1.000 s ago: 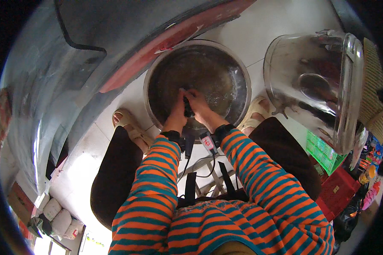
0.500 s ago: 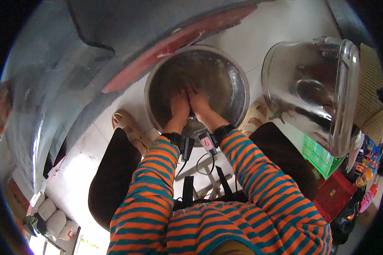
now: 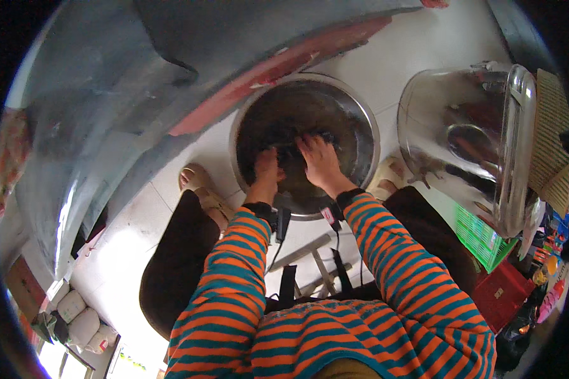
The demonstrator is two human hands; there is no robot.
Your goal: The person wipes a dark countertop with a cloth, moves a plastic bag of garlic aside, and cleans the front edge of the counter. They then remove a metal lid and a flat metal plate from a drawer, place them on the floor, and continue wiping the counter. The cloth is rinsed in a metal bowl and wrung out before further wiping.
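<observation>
A round metal basin [image 3: 374,129] sits on the floor between my feet, its inside dark and wet-looking. Both of my hands are down in it. My left hand [image 3: 267,169] is at the left side of the basin, fingers curled inward beside dark, soft-looking material. Over at the right, my right hand [image 3: 322,163] is back up, its fingertips bent into a dark lump. The dark material lies between and under the fingers, and its kind cannot be made out. Striped orange and teal sleeves end at dark wrist straps with small black devices.
A large grey curved body with a red stripe [image 3: 284,66] overhangs the basin at the upper left. To the right lies a clear plastic tub [image 3: 455,136] on its side, near cardboard [image 3: 550,132], a green crate [image 3: 483,237] and a red crate [image 3: 499,294].
My hands have moved apart from being side by side in the basin; the right has shifted right. The whole view has moved slightly, so the basin appears a little farther right.
</observation>
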